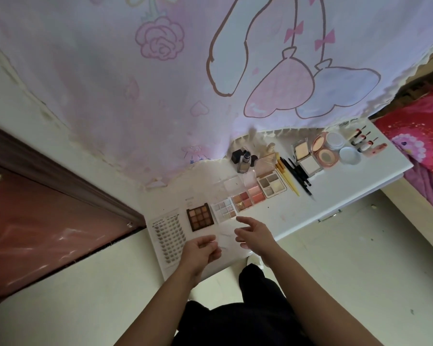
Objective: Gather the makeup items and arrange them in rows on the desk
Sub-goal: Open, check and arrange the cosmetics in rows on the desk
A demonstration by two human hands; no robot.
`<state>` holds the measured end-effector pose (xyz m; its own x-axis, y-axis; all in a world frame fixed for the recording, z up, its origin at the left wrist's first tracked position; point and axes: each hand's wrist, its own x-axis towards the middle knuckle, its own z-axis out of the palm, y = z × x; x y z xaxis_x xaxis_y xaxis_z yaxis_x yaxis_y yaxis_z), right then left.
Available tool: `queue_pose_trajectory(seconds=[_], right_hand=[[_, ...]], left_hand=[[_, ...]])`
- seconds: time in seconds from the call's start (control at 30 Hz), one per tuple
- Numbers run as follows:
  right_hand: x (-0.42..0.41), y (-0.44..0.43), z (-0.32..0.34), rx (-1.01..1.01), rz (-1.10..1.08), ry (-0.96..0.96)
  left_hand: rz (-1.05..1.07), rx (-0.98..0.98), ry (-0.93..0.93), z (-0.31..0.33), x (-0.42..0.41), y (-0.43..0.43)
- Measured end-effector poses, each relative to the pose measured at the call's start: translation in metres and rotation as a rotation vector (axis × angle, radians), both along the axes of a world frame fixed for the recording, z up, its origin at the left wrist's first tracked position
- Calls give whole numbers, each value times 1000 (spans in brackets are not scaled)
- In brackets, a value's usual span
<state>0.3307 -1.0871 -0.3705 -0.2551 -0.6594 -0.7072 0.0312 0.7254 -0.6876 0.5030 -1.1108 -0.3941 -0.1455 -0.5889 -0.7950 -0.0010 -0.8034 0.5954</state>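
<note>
Makeup lies in a line along the white desk [298, 213]. From the left: a lash sheet [169, 237], a brown eyeshadow palette [200, 217], a pale glitter palette [224, 211], a pink palette [248, 198], a grey quad palette [271, 186], brushes and pencils [294, 177], open powder compacts [306, 158], round jars [343, 149] and lip tubes [365, 142]. A foundation bottle [244, 163] stands behind. My left hand [201, 252] hovers over the desk's near edge, fingers loosely curled, holding nothing. My right hand [254, 233] is spread just below the glitter palette, also holding nothing.
A pastel printed curtain [185, 83] hangs behind the desk and drapes onto its back edge. A dark-framed reddish door [48, 233] is at the left. A bed with red bedding [420, 138] adjoins the desk's right end. Pale floor [348, 258] surrounds my dark-trousered legs.
</note>
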Motion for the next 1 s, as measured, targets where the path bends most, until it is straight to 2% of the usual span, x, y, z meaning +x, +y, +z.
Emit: queue_pose_trajectory(seconds=[0.3, 0.43, 0.57, 0.63, 0.77, 1.0], right_hand=[[-29, -2, -32, 146, 75, 20], [-49, -5, -41, 157, 58, 4], [-69, -6, -48, 137, 40, 14], [-76, -8, -49, 129, 20, 10], [-84, -13, -50, 109, -2, 2], [-83, -14, -47, 108, -21, 20]], left_hand=[[143, 167, 5, -34, -46, 6], [53, 91, -142, -41, -71, 3], [-130, -80, -368, -45, -94, -1], [-166, -116, -405, -45, -101, -4], [-192, -143, -396, -43, -110, -11], [-228, -125, -254, -34, -104, -10]])
